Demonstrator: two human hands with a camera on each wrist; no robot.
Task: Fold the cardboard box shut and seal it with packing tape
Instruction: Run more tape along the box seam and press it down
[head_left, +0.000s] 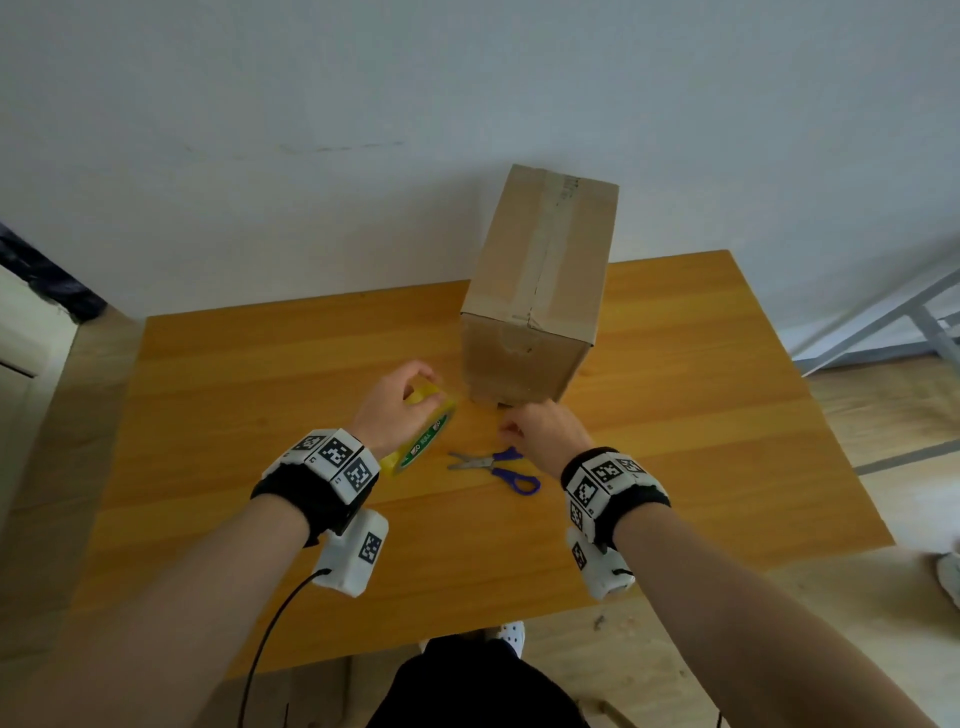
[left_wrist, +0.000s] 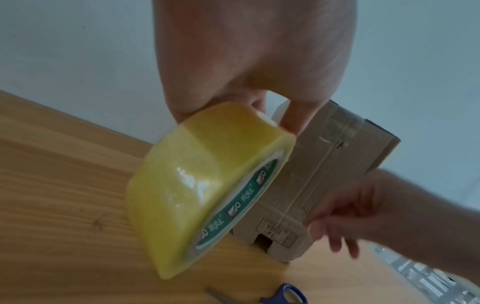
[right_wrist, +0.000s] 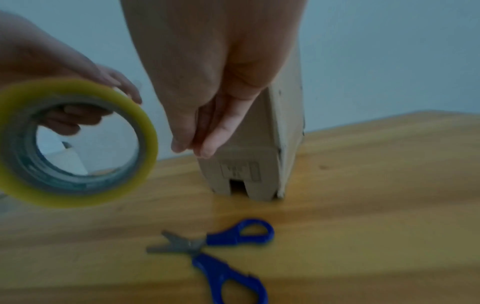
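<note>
A tall brown cardboard box (head_left: 540, 291) stood on end just right of centre in the head view, on an orange-brown wooden tabletop (head_left: 260, 374). A strip of clear tape already ran down the seam of its upward-facing side. Its near end showed a small notch at the bottom edge.

The left hand (head_left: 389, 410), just left of centre, gripped a yellowish roll of clear packing tape (head_left: 421, 436), fingers curled through the core and thumb over the rim. The roll hung just beside the box's near end, not touching it.

The right hand (head_left: 540, 431) hovered just beside the base of the box. Its fingers (right_wrist: 215, 133) pointed down, close together and fairly straight, holding nothing. Whether they touched the cardboard could not be told.

Blue-handled scissors (head_left: 493, 467) lay partly open on the tabletop between the wrists.

The box was probably light and stiff but easy to tip while standing so tall; steadying it with a flat palm on a broad side seemed wise. The tape was likely slick outside and sticky at its loose end, best held through the core.
</note>
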